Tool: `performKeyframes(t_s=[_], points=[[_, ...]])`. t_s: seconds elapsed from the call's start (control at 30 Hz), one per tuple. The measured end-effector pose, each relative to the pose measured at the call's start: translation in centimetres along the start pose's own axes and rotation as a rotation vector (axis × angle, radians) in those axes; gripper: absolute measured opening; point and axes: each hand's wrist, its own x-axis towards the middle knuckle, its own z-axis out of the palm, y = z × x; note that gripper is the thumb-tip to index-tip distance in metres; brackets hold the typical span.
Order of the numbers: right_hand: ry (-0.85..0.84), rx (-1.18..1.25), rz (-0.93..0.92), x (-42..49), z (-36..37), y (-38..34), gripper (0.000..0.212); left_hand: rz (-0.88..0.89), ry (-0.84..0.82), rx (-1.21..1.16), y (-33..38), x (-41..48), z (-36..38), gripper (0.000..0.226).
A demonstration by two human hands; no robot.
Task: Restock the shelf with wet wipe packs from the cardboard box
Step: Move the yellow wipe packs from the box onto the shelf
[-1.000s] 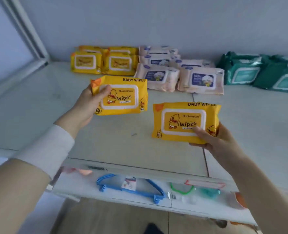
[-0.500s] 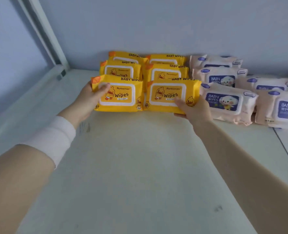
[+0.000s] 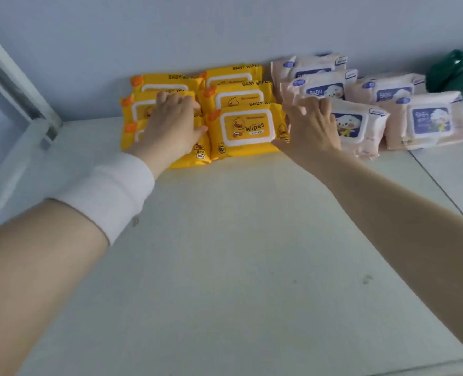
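Two yellow baby wipe packs lie side by side on the white shelf [image 3: 225, 253], in front of several stacked yellow packs [image 3: 235, 93] by the back wall. My left hand [image 3: 170, 126] lies flat on the front left yellow pack [image 3: 197, 156] and covers most of it. The front right yellow pack [image 3: 248, 128] lies uncovered, label up. My right hand [image 3: 310, 128] sits just right of it, thumb against its right edge, fingers spread over a pink pack [image 3: 358, 128]. The cardboard box is out of view.
Several pink baby wipe packs [image 3: 428, 123] fill the shelf's back right, and green packs [image 3: 458, 74] sit at the far right edge. A white frame post [image 3: 21, 85] runs along the left. The blue-grey wall stands directly behind the packs. A seam [image 3: 436, 183] divides the shelf.
Both hands carried a yellow pack each to the back and set them down in front of the yellow stacks. The grips have loosened; both hands now lie flat.
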Motion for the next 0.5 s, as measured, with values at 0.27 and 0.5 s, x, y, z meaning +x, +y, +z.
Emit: performKeyframes(t_s=[0.27,0.5], points=[[-0.402,-0.211,0.094,-11.2,-12.4,21.0,0.054,0.538,-0.569,0.36,28.7,-1.6,-5.3,0.04],[-0.66,-0.228,0.571,-31.3,-18.5,43.8,0.055,0.975,-0.699,0.3,58.8,-13.6,-3.2,0.043]])
